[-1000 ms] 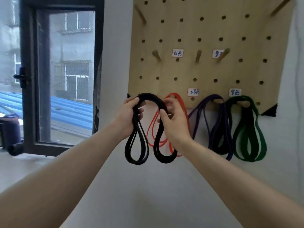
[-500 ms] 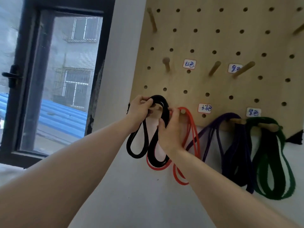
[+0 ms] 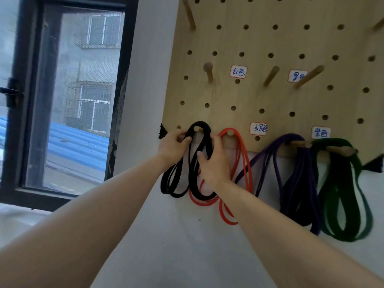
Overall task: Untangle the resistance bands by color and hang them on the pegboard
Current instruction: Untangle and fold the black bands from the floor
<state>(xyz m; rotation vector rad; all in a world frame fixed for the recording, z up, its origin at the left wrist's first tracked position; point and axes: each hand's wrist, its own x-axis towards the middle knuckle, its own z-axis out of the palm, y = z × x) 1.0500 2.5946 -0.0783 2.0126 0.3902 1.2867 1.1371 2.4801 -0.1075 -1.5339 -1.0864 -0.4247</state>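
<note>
Two bare forearms are reaching up and forward from the lower corners, wrists close together. The left hand (image 3: 173, 145) is pinching the black band (image 3: 202, 123) between thumb and curled fingers. The right hand (image 3: 212, 163) is gripping the band's other side, fingers wrapped over, thumb pressing in front.

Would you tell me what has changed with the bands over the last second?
The black band, held clear of the board before, now loops over the leftmost lower peg. The left hand and right hand still grip it. The red band, purple band and green band stayed on their pegs.
</note>
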